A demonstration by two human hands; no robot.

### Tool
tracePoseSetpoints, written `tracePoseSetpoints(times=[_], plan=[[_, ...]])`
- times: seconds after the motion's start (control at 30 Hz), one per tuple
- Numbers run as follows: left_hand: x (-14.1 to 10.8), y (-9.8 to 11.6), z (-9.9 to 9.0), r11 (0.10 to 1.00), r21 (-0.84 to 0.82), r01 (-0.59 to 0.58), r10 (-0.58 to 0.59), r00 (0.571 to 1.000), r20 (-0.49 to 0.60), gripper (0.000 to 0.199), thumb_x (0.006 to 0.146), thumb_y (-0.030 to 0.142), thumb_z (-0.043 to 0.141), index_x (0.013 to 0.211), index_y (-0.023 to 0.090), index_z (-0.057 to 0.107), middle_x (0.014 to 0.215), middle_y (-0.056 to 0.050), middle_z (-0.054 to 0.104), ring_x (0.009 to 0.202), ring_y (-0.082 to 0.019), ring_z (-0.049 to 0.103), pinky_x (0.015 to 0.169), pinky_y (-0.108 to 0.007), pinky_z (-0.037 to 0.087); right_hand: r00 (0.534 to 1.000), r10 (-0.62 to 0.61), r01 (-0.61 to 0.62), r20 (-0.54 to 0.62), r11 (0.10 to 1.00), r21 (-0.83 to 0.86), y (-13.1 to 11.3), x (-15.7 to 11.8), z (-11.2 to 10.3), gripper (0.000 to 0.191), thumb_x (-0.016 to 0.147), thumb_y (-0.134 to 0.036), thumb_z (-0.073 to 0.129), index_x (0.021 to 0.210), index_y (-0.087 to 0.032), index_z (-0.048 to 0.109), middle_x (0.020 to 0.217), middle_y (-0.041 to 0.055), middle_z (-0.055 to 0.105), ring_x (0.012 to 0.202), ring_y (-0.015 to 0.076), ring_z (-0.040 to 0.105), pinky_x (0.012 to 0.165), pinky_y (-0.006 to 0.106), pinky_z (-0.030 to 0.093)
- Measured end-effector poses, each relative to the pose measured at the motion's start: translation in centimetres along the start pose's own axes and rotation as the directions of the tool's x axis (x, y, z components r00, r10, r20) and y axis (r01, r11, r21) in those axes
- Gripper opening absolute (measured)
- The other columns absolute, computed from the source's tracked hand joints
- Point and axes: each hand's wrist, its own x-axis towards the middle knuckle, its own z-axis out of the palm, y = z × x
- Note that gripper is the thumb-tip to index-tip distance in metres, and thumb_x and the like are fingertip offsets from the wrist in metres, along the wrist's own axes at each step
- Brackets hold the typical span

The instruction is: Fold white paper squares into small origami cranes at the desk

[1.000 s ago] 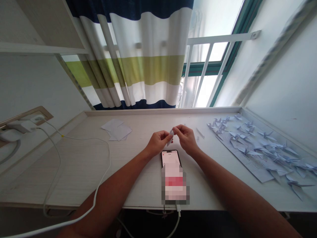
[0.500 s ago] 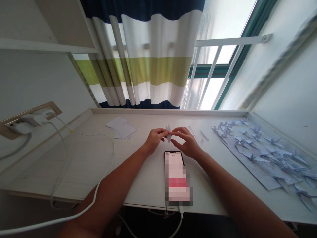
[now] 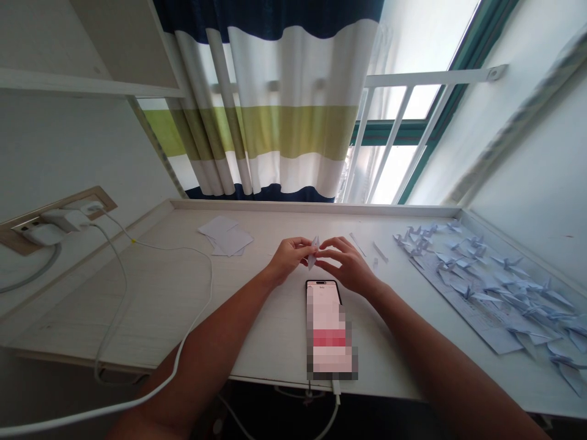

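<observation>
A small, narrow white folded paper (image 3: 313,256) with pointed ends is held above the desk, slightly tilted. My left hand (image 3: 291,260) pinches its left side between thumb and fingers. On the other side, my right hand (image 3: 343,263) has its fingertips and thumb against the paper's right edge, fingers curved. Just below the hands lies a phone (image 3: 326,311) with a lit screen, partly blurred out. Part of the paper is covered by the fingertips.
Several folded paper cranes (image 3: 477,293) sit on a printed sheet (image 3: 498,345) at the right. Square white papers (image 3: 227,235) lie back left; thin paper strips (image 3: 380,252) lie beyond my right hand. A white cable (image 3: 211,287) crosses the desk (image 3: 151,293) and my left forearm.
The folded paper has tilted and moved slightly lower between my hands. My right fingers and thumb have drawn closer together at its edge.
</observation>
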Motion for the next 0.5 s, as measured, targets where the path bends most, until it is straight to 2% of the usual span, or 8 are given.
tracePoseSetpoints(times=[0.13,0.23,0.5], plan=[[-0.4,0.3,0.2,0.999,-0.01,0.047,-0.047,0.998,0.029,0.028,0.078,0.038,0.079,0.085,0.012,0.073,0.075,-0.008,0.073,0.067,-0.017,0.069,0.065,-0.03,0.055,0.999,-0.043,0.044,0.016,0.997,-0.062,-0.1,0.0,-0.1,0.013,0.097,-0.033,0.062,0.103,-0.031,0.073,0.105,0.0071,0.07,0.099,0.0266,0.061,0.084,0.045,0.05],[-0.7,0.7,0.4,0.998,-0.024,0.059,-0.058,0.997,0.049,0.031,0.077,0.041,0.079,0.085,0.011,0.073,0.075,-0.007,0.073,0.068,-0.018,0.07,0.067,-0.032,0.057,0.999,-0.051,0.052,0.014,0.997,-0.06,-0.4,0.0,-0.1,0.016,0.101,-0.031,0.054,0.1,-0.026,0.069,0.1,0.0082,0.069,0.093,0.0245,0.06,0.079,0.041,0.049],[-0.9,0.9,1.0,0.995,-0.1,0.02,-0.012,0.996,0.083,0.038,0.068,0.042,0.087,0.085,0.01,0.074,0.078,-0.008,0.075,0.072,-0.02,0.072,0.072,-0.036,0.06,0.995,0.031,-0.029,-0.094,0.999,0.017,-1.0,0.0,0.3,0.018,0.103,-0.033,0.046,0.093,-0.022,0.056,0.09,0.0085,0.062,0.082,0.0225,0.058,0.07,0.037,0.047]])
